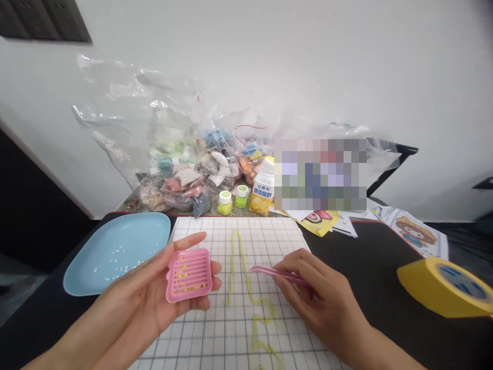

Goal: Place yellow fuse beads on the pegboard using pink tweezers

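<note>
Left hand (150, 293) holding pink ridged bead tray (191, 270), right hand (323, 288) pinching pink tweezers (265, 270), hands apart, "爆珠酸奶" bottle (262, 191) beyond, between them

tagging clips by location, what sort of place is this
Likely a craft desk: a gridded board bearing a yellow-green line, a pink grooved tray in the left hand, and bags of colourful packets.

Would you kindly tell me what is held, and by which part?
Left grip: square pink ridged plastic tray, supported by its underside. Right grip: slim pink tweezer-like tool, held behind its exposed tip.
</note>
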The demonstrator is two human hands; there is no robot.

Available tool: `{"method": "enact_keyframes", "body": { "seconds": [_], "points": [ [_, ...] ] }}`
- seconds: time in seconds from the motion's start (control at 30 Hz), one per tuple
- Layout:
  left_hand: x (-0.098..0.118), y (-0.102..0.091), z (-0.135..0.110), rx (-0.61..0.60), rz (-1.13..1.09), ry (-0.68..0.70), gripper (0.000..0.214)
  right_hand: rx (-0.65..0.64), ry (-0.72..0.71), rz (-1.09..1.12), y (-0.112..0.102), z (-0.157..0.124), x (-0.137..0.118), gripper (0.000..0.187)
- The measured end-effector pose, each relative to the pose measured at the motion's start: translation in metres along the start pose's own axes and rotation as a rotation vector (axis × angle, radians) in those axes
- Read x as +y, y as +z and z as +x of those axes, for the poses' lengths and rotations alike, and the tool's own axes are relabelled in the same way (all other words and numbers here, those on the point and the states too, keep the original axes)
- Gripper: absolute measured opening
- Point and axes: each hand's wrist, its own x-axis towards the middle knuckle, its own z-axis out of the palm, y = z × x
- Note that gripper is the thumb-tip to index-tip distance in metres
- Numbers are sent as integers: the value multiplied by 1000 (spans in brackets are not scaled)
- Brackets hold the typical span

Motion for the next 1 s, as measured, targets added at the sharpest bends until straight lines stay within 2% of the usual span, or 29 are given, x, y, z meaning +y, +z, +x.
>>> {"method": "enact_keyframes", "body": {
  "seconds": [0.2,0.43,0.6,0.77,0.87,0.93,1.0],
  "points": [
    [-5,6,-3,52,-49,70,37,17,20,12,0,0,-1,6],
    [-8,5,1,62,-91,-2,34,19,95,-7,-3,1,-3,10],
    [-8,7,1,164,-157,-68,23,-22,87,3,-4,-1,-2,11],
    [-3,3,0,225,-201,-84,26,-7,76,16,-4,-3,-4,9],
    [-1,6,-2,185,-156,-48,25,121,132,16,-3,-3,-5,5],
    [-1,12,-2,132,-67,21,27,299,130,52,-6,-5,-4,5],
    [-1,18,-4,92,-20,24,23,483,63,193,-12,-14,-1,8]
  ]
}}
